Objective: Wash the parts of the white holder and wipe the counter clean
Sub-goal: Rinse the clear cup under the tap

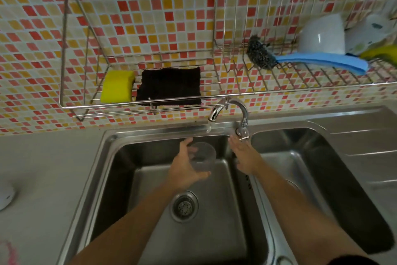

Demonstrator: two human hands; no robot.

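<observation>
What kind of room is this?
Most likely a home kitchen: there is a steel double sink with a tap, and a wire rack on the tiled wall holding a yellow sponge and an upturned white bowl.

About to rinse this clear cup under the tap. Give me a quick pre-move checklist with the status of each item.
1. Left hand grips the clear cup: ok.
2. Clear cup held over the left basin, just below the spout: ok.
3. Water running: ok, a thin stream shows at the spout.
4. Right hand on the tap lever: cannot tell; straight fingers reach it, contact unclear.
5. Drain strainer uncovered: ok.
6. Yellow sponge ready in the wall rack: ok.
</observation>
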